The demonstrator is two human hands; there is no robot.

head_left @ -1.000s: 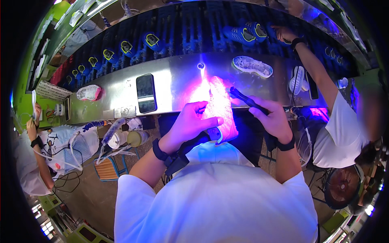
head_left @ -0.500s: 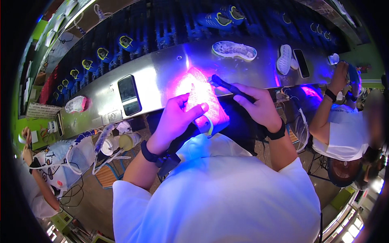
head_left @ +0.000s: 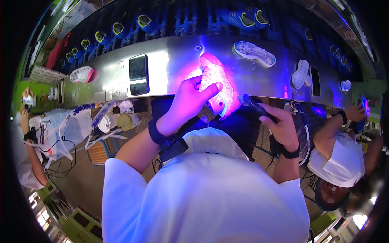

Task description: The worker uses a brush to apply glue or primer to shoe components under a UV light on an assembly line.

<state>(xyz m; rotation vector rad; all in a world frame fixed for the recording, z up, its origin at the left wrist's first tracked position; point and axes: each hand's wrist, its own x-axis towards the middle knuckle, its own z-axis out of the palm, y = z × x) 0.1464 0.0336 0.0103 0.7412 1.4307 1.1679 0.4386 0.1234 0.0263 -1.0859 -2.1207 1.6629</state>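
Note:
A shoe (head_left: pixel 221 79), washed in bright pink and violet light, is held at the front edge of the metal bench, its toe pointing away from me. My left hand (head_left: pixel 188 101) is closed around its left side, thumb lying over the top. The shoe's opening and heel end face my lap. To the right, my right hand (head_left: pixel 281 125) grips the dark handle of a small brush (head_left: pixel 259 108). The bristle end is by the heel's right side; whether it touches, I cannot tell.
On the metal bench (head_left: pixel 109 83) are a phone (head_left: pixel 139 75), a white-and-pink shoe piece (head_left: pixel 82 75), shoe soles (head_left: pixel 254 54) (head_left: pixel 300 74) and another phone (head_left: pixel 315 81). Behind runs a dark conveyor with blue shoes (head_left: pixel 146 24). Co-workers sit at both sides; cups (head_left: pixel 129 120) stand left.
The shoe has turned in my left hand, showing more of its side and toe. My right hand has brought the brush from the shoe's upper part back toward its heel end. My view has shifted.

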